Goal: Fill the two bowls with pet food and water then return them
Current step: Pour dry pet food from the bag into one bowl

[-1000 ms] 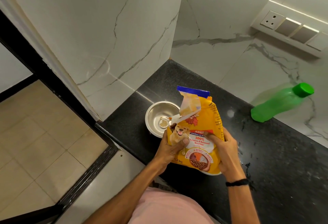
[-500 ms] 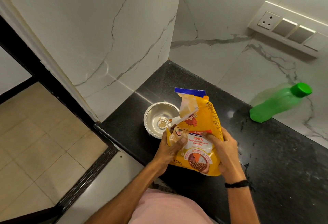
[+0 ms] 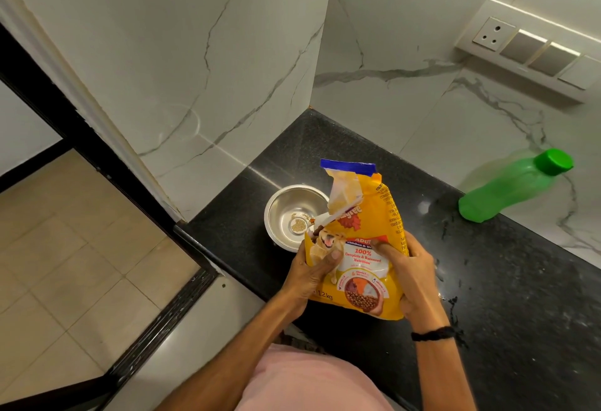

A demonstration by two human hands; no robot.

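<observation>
In the head view, a yellow plastic pet food bag (image 3: 361,248) with a blue top strip and a picture of a puppy is held above the near edge of a black speckled stone desk (image 3: 520,296). Both hands have hold of it. The left hand (image 3: 312,277) grips the bag's left edge, fingers wrapped behind and the thumb pressed flat on the printed front. The right hand (image 3: 413,277) clasps the bag's right side, palm against the edge and fingers curled onto the front just below the red label band. A black wristband (image 3: 432,334) sits on the right wrist.

The bag's top left corner is torn open, and this opening lies at the near right rim of a round, shiny steel bowl (image 3: 286,212). The bowl stands on the desk just beyond the left hand, near the desk's left end. A small heap of pale brown kibble (image 3: 298,225) lies at the bottom of the bowl.

Well apart to the right, a green plastic bottle (image 3: 510,187) with a green screw cap stands on the desk close to the white marble wall (image 3: 227,52). A cream switch panel (image 3: 533,49) with a socket is mounted on the wall above it. Beige floor tiles (image 3: 65,264) show to the left, below the desk.
</observation>
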